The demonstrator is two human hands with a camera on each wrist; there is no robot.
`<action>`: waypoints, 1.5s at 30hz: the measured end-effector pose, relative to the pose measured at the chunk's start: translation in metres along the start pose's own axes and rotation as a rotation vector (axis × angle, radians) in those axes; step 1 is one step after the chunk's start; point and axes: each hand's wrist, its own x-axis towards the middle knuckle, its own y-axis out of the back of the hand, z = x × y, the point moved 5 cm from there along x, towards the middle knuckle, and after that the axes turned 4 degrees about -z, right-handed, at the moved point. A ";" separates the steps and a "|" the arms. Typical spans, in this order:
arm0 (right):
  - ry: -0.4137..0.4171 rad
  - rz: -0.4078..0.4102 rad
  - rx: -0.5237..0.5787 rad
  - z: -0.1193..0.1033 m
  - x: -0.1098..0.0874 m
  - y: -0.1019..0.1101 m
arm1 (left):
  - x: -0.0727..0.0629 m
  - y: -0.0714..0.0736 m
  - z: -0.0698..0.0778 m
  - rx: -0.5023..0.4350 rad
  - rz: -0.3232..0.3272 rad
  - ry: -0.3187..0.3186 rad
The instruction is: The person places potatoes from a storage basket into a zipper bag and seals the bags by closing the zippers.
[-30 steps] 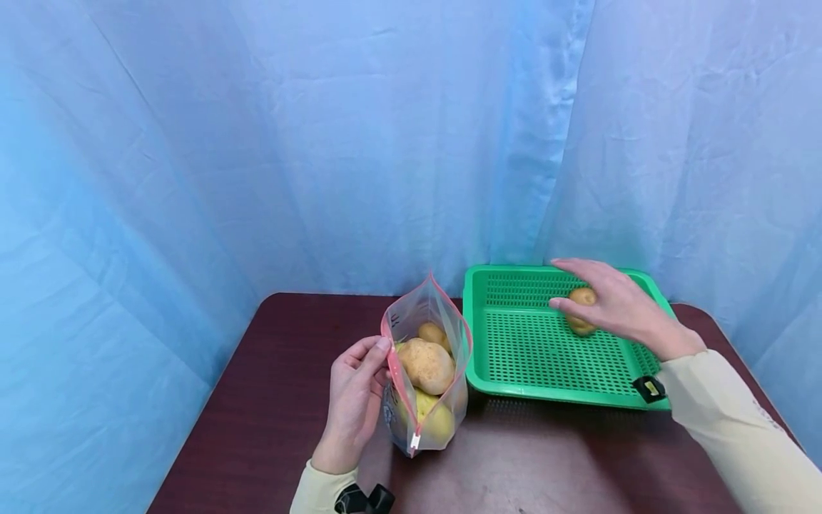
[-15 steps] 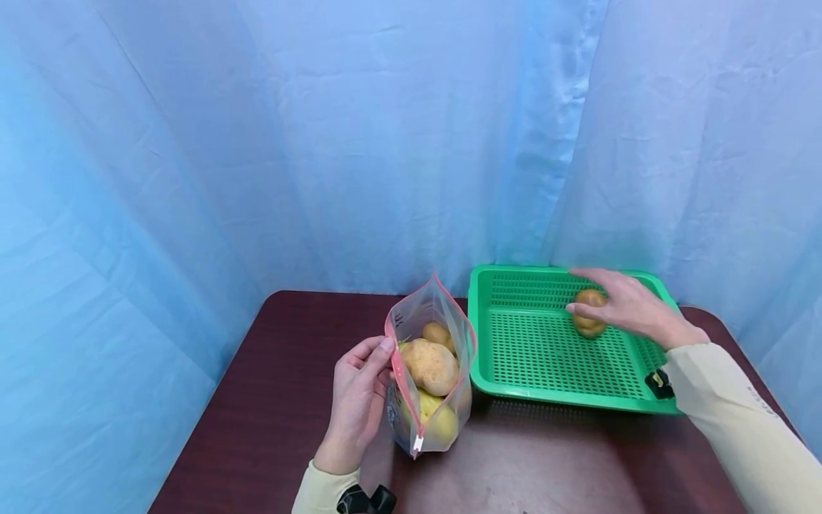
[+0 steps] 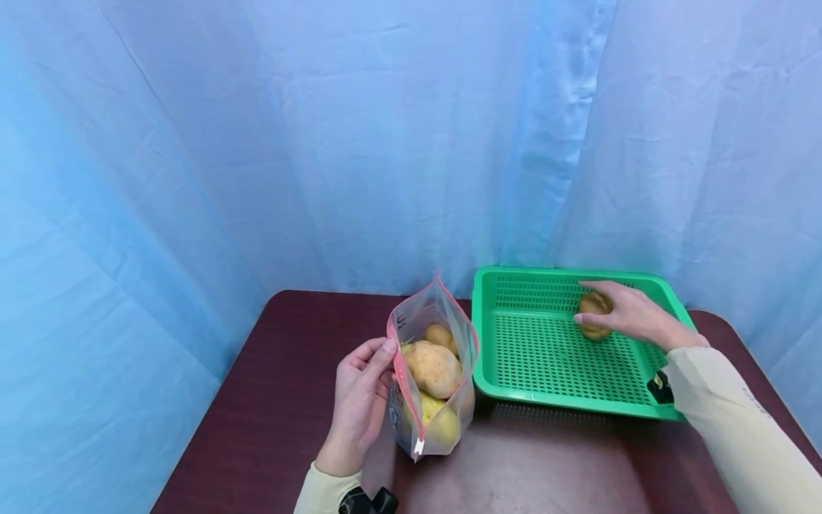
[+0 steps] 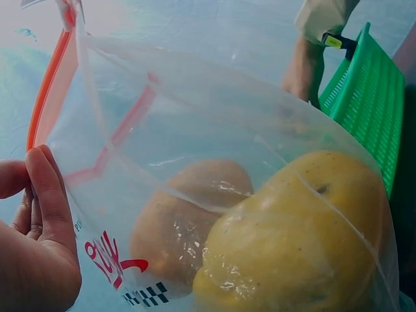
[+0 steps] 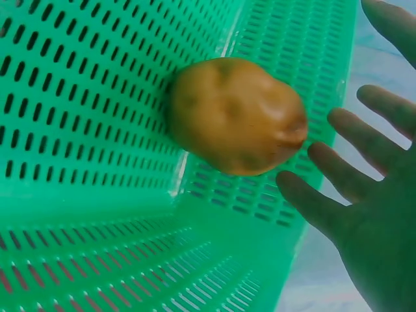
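Note:
My left hand pinches the red rim of a clear zip bag between thumb and fingers. The bag stands upright with its mouth spread apart. Inside it are a large pale potato, a smaller brown one behind, and a rounded yellow thing with a small dark dent. My right hand reaches into a green basket, over a single brown potato. In the right wrist view its fingers are spread and extended, with the fingertips close beside that potato.
The basket, with slotted walls, stands on the dark brown table just right of the bag. Behind the table hangs a pale blue curtain. A white zip slider sits at the bag's near corner.
My right hand has lowered toward the potato in the basket, its thumb and fingers now overlapping the potato's sides. The left hand keeps its hold on the bag. The head view has shifted slightly left.

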 end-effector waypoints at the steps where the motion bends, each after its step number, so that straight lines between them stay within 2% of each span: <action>1: -0.002 -0.003 0.006 0.002 0.000 -0.002 | 0.000 0.000 0.000 -0.003 -0.001 0.000; 5: 0.000 -0.019 0.048 0.004 0.001 -0.010 | -0.001 -0.001 0.000 -0.011 -0.009 -0.002; 15: 0.056 -0.093 0.106 -0.013 0.007 -0.027 | -0.003 0.001 0.001 0.009 0.001 -0.005; 19: 0.060 -0.080 0.091 -0.013 0.009 -0.028 | -0.003 0.001 0.000 0.005 0.000 -0.002; 24: 0.025 -0.052 0.067 -0.006 0.010 -0.026 | -0.003 0.001 0.000 -0.001 0.004 -0.001; 35: -0.003 -0.062 -0.007 0.006 0.015 -0.028 | -0.003 0.005 0.000 0.017 0.010 -0.004; 45: 0.065 -0.103 -0.033 0.008 0.020 -0.039 | -0.002 0.005 -0.002 0.025 0.006 -0.005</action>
